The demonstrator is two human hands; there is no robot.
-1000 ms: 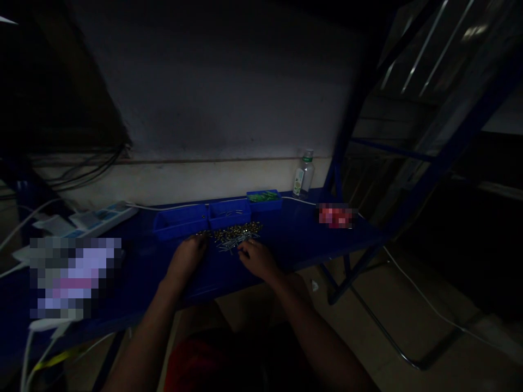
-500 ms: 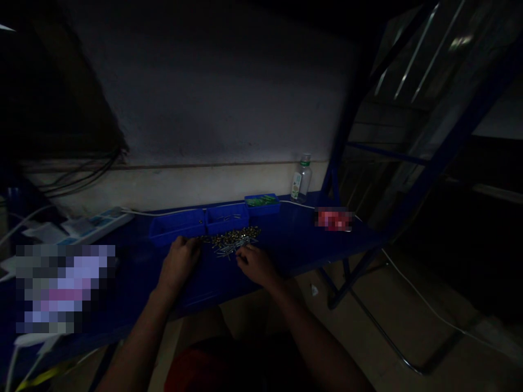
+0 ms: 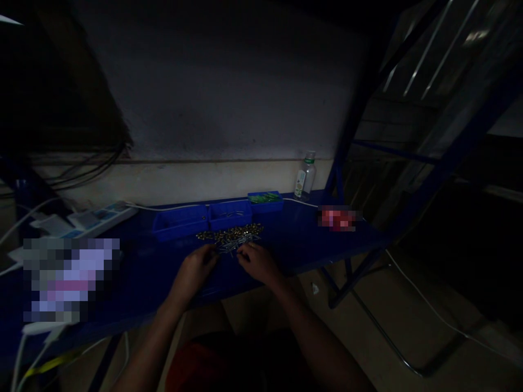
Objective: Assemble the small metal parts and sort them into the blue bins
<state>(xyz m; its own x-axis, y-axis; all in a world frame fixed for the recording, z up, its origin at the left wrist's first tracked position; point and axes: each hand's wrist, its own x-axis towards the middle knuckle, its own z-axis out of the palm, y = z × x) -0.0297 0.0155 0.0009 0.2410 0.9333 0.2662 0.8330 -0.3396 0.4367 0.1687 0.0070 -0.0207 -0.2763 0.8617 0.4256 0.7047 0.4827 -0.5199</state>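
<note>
The scene is very dark. A pile of small shiny metal parts (image 3: 231, 235) lies on the blue table (image 3: 286, 239), in front of the blue trays. My left hand (image 3: 196, 269) rests on the table at the pile's near edge, fingers curled toward the parts. My right hand (image 3: 257, 262) sits close beside it, fingers bent at the pile's near side. The two hands almost meet. What the fingertips hold is too dim and small to see.
Two blue trays (image 3: 204, 218) stand behind the pile, and a third tray with green pieces (image 3: 265, 199) further right. A clear bottle (image 3: 305, 177) stands by the wall. A power strip (image 3: 98, 215) and white cables lie at the left. A blue rack frame (image 3: 441, 163) rises at right.
My left hand has moved right and nearer, from the pile's left end to beside my right hand. My right hand has barely shifted.
</note>
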